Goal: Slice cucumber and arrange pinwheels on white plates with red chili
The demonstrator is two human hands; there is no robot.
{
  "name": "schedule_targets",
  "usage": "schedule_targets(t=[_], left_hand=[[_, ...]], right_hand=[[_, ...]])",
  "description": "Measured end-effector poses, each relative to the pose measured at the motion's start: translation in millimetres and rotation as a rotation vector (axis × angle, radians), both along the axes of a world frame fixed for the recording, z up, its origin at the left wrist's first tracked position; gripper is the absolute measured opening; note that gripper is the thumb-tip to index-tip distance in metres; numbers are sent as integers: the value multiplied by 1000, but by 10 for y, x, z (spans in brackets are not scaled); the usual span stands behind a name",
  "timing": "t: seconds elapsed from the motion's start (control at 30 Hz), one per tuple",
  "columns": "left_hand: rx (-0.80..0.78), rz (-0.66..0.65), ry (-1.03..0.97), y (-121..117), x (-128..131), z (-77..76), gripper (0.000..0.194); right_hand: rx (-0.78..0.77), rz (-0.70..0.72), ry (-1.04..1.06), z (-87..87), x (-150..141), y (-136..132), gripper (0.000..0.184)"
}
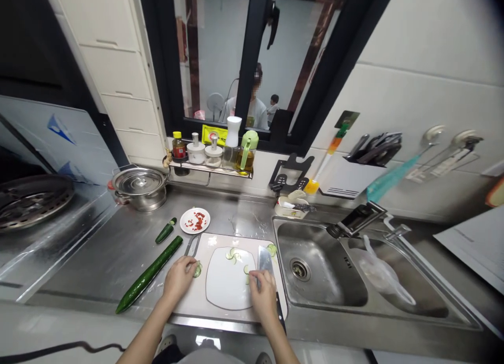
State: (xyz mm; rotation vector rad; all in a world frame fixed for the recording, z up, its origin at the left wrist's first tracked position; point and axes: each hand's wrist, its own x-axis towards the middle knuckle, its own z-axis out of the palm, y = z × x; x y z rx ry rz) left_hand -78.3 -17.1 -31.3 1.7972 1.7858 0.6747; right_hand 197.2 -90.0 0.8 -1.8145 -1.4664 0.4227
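The white square plate sits on the cutting board, which lies along the counter's front edge, just left of the sink. Near the plate's back edge is a fan of cucumber slices. The right hand reaches over the plate's right edge, fingertips at a single slice; I cannot tell whether its grip pinches it. The left hand is at the board's left edge, fingers curled beside some loose slices (its grip, too, is unclear). The knife lies along the board's right edge, partly hidden by the right hand. Left of the board, a long cucumber slants toward the counter's front edge; a small plate of red pieces stands behind the board's back left corner.
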Motion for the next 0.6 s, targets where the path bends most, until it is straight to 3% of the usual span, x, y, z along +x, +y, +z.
schedule_targets(t=[0.27, 0.47, 0.6], left_hand=[[-36, 52, -258, -109, 107, -1, 31], [-95, -36, -575, -283, 440, 107, 38], [-152, -57, -689, -417, 631, 184, 40]], right_hand=[[-27, 93, 137, 113, -232, -16, 27], [-124, 206, 310, 141, -642, 19, 31], [-180, 269, 426, 169, -775, 47, 22]])
